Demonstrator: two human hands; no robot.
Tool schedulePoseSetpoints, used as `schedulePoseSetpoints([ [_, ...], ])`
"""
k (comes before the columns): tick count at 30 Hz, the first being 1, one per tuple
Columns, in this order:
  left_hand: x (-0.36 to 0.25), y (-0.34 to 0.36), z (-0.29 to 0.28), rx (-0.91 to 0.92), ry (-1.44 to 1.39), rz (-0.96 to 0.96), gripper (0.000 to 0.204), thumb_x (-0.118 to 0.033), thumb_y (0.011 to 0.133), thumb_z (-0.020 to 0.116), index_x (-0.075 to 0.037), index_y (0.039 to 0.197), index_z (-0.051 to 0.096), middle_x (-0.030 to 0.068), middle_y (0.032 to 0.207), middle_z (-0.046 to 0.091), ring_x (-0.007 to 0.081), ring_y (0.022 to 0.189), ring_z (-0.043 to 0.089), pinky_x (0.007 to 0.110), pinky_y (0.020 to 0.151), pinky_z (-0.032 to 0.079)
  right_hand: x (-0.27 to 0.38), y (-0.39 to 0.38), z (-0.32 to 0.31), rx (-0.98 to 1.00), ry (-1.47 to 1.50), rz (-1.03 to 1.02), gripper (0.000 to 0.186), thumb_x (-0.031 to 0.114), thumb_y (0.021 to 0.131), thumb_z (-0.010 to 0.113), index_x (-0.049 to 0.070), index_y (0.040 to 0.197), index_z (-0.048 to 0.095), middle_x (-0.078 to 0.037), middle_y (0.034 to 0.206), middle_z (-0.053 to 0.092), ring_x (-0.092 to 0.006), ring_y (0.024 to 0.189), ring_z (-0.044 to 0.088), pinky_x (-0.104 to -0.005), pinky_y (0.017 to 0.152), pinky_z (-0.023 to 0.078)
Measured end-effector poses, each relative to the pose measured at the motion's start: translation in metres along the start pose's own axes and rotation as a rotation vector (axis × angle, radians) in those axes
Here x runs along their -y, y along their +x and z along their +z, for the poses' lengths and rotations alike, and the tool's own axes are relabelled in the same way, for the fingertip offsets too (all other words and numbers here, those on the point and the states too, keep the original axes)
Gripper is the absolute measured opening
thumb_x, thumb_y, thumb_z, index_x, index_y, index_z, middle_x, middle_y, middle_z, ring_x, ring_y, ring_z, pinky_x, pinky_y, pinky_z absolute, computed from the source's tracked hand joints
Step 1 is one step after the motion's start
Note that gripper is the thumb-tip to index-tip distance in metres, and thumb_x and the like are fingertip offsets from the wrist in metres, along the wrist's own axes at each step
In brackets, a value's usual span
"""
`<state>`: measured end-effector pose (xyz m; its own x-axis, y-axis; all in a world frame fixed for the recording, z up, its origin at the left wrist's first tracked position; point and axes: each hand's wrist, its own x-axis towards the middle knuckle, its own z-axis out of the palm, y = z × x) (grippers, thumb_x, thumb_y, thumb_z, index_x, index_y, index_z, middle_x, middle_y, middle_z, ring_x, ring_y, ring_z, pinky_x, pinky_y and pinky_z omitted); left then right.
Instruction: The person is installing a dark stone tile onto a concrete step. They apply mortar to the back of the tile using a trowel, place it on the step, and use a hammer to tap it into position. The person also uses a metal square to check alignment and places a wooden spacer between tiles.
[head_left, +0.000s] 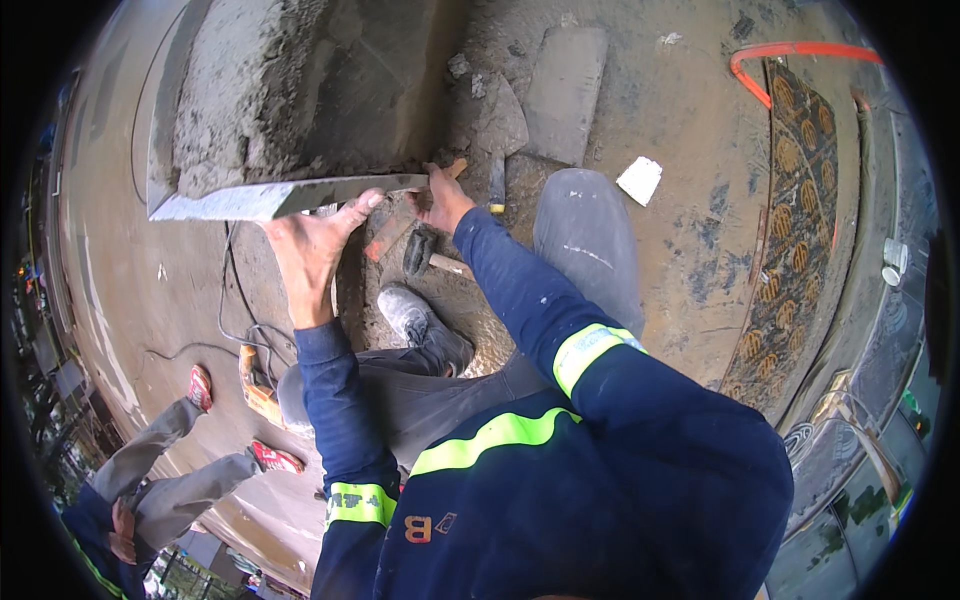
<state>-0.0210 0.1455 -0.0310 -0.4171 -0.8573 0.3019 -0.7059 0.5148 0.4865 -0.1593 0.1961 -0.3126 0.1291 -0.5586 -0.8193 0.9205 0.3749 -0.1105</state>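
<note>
A long, pale grey slab (290, 197), like a stone strip, stands along the near edge of a block topped with rough wet mortar (240, 95). My left hand (312, 248) grips it near the middle, thumb stretched along it, the other fingers largely hidden behind. At its right end my right hand (443, 200) is closed on the slab, fingers partly hidden. Just below lie a black-headed mallet (420, 250) and a worn flat tool with an orange part (390, 230). A mortar-caked trowel (503, 122) rests beyond my right hand.
A flat grey slab (566, 95) lies beyond the trowel, with a white block (640, 180) nearer. An orange hose (800, 48) and patterned strip (790, 230) lie right. At left are an orange power tool (260, 390), its black cord (228, 290) and another person's legs (150, 450).
</note>
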Motion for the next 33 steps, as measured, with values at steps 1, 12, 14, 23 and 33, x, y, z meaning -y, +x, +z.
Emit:
schedulePoseSetpoints([
  [1, -0.001, -0.001, 0.000, 0.037, -0.026, -0.018, 0.109, -0.049, 0.066, 0.107, 0.010, 0.142, 0.056, 0.0268, 0.139, 0.065, 0.0387, 0.125, 0.064, 0.050, 0.113, 0.049, -0.003, -0.001, 0.003, 0.027, 0.059, -0.030, 0.044, 0.051, 0.116, 0.045, 0.012, 0.127, 0.060, -0.012, 0.102, 0.070, -0.0276, 0.085, 0.072, -0.0446, 0.067, 0.060],
  [12, -0.001, -0.010, 0.005, 0.004, -0.054, -0.112, 0.089, -0.028, 0.070, 0.107, 0.007, 0.137, 0.062, 0.0206, 0.133, 0.068, 0.0309, 0.118, 0.066, 0.046, 0.109, 0.053, -0.015, -0.012, 0.015, 0.075, 0.399, -0.182, 0.041, 0.031, 0.121, 0.035, 0.003, 0.144, 0.053, -0.017, 0.142, 0.063, -0.0347, 0.126, 0.065, -0.0541, 0.102, 0.057],
  [14, 0.001, -0.011, 0.006, -0.003, -0.049, -0.097, 0.089, -0.027, 0.070, 0.107, 0.007, 0.138, 0.061, 0.0200, 0.134, 0.067, 0.0300, 0.118, 0.065, 0.046, 0.109, 0.053, -0.013, -0.013, 0.014, 0.103, 0.386, -0.189, 0.042, 0.031, 0.121, 0.034, 0.002, 0.146, 0.052, -0.018, 0.142, 0.063, -0.0349, 0.126, 0.065, -0.0549, 0.104, 0.056],
  [23, -0.014, -0.010, 0.001, 0.083, -0.333, -0.301, 0.091, -0.032, 0.070, 0.106, 0.007, 0.140, 0.062, 0.0210, 0.136, 0.067, 0.0316, 0.118, 0.066, 0.046, 0.109, 0.054, -0.012, -0.012, 0.015, 0.086, 0.385, -0.194, 0.043, 0.031, 0.121, 0.035, 0.002, 0.148, 0.052, -0.018, 0.144, 0.062, -0.0356, 0.128, 0.064, -0.0556, 0.106, 0.055],
  [33, -0.009, -0.014, 0.002, 0.131, -0.453, -0.422, 0.082, -0.031, 0.071, 0.105, 0.006, 0.133, 0.067, 0.0185, 0.127, 0.072, 0.0294, 0.111, 0.070, 0.045, 0.103, 0.057, -0.017, -0.008, 0.012, 0.096, 0.417, -0.212, 0.041, 0.031, 0.120, 0.039, 0.003, 0.146, 0.052, -0.017, 0.143, 0.063, -0.0349, 0.125, 0.066, -0.0561, 0.100, 0.058],
])
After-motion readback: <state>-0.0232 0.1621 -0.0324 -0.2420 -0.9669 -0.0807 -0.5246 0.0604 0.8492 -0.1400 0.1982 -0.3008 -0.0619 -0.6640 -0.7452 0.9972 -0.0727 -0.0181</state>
